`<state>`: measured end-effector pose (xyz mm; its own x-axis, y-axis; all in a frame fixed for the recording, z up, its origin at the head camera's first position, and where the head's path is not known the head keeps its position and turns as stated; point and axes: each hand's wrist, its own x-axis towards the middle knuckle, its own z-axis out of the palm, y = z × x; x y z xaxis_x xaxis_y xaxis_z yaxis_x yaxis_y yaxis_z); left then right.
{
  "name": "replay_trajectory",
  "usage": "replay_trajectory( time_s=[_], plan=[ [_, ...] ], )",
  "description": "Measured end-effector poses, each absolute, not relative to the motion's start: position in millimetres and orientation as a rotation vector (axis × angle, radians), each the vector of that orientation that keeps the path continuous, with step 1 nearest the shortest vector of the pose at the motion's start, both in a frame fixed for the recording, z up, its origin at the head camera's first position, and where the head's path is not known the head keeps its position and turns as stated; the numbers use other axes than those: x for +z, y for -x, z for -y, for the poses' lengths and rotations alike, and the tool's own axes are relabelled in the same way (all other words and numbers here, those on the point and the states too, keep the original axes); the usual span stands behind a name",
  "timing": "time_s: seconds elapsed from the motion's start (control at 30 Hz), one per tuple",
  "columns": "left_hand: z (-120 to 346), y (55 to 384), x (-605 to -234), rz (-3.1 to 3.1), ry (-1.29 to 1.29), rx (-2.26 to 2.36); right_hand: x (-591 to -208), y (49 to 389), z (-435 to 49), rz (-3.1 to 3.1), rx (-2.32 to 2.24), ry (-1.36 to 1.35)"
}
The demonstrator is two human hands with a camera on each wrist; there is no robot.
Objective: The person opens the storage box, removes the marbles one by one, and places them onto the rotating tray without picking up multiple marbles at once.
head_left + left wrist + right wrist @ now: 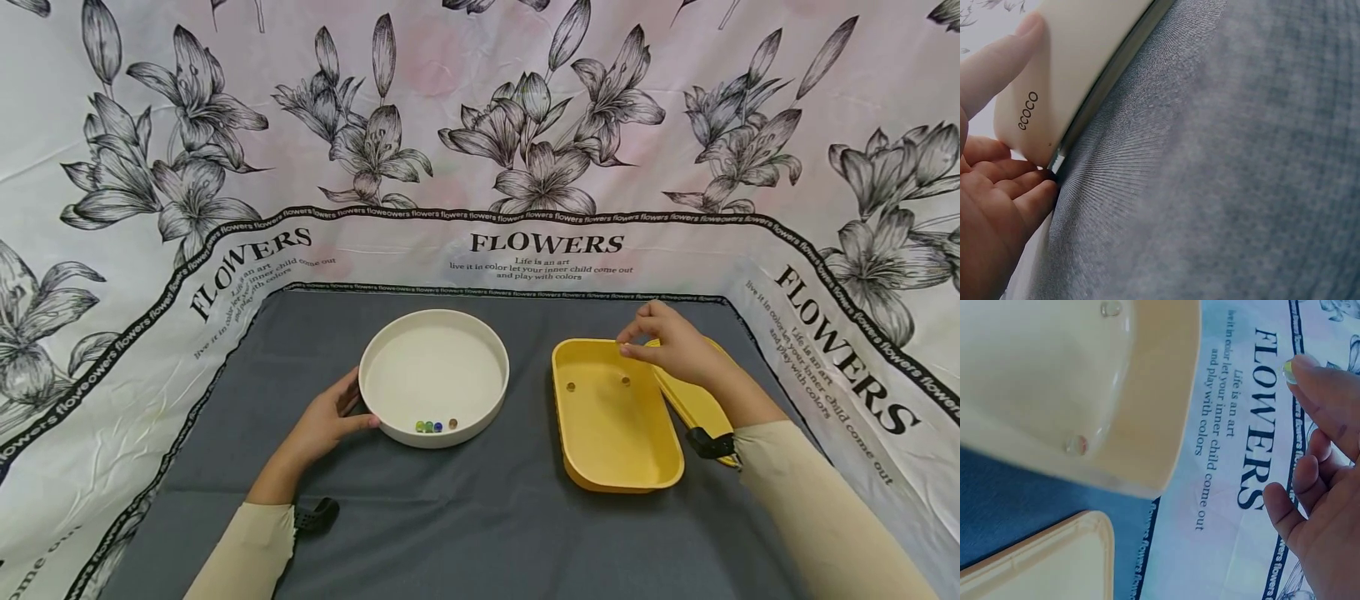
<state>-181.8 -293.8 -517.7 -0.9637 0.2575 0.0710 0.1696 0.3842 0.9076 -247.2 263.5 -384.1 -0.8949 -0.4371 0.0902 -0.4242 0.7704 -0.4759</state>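
My left hand (318,425) grips the side of a white round tray (435,358). Its thumb lies along the outer wall, and the curled fingers sit at the bottom edge in the left wrist view. Several small marbles (429,427), green, blue and brownish, lie together at the tray's near side. Over the far right rim of a yellow box (618,433), my right hand (671,343) pinches a clear marble with a yellow-green streak (1289,372) between thumb and index finger. Two marbles (1077,445) rest on the box floor, toward its far end.
A yellow lid (701,396) lies right of the box, partly under the right forearm. Grey cloth (465,517) covers the table between and before the containers. Behind rises a white floral sheet (405,242). Each wrist wears a black strap (708,443).
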Motion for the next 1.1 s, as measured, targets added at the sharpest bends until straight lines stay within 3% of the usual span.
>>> replay_trajectory(
  time_s=[1.1],
  plan=[
    [295.8,180.1,-518.8,-2.529,-0.414,1.653,-380.8,261.9,-201.0,-2.753,-1.035,0.839]
  ],
)
